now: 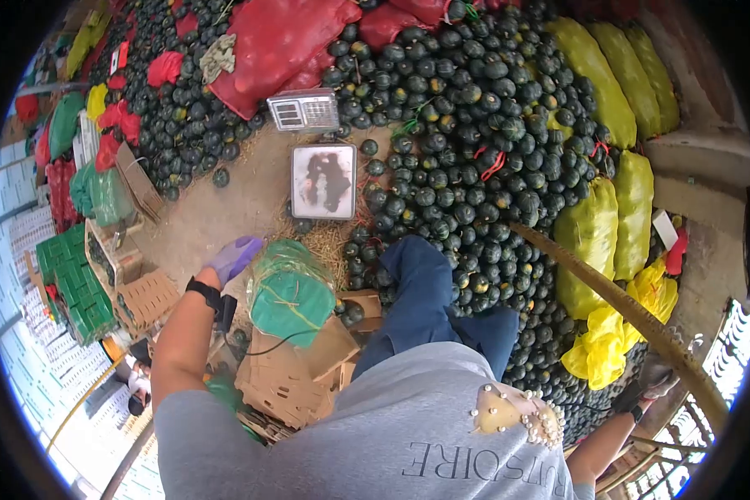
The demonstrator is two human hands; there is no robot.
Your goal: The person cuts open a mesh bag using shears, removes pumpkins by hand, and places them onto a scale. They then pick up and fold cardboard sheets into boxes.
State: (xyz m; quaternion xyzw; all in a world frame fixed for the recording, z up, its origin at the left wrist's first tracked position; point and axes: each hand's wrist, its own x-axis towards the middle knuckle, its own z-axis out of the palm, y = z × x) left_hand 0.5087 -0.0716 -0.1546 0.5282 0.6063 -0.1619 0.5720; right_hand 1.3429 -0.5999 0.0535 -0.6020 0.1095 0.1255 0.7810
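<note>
My left hand (pixel 235 257), in a purple glove with a black band at the wrist, hangs beside a green bundle (pixel 290 302) wrapped in clear plastic. Its fingers look loosely stretched, with nothing seen in them. Far to the right, my right hand (pixel 660 382) looks gloved and is small and blurred near the lower part of a long pole (pixel 625 304); its fingers cannot be made out. Ahead on the floor lies a scale platform (pixel 323 182) with a dark stain, and its display (pixel 303 110) stands behind it.
Dark green squashes (pixel 475 167) are heaped in front and to the right. A red mesh sack (pixel 279 46) lies at the top, yellow sacks (pixel 587 242) at the right. Cardboard trays (pixel 287 375) sit by my legs, a green crate (pixel 73 279) at the left.
</note>
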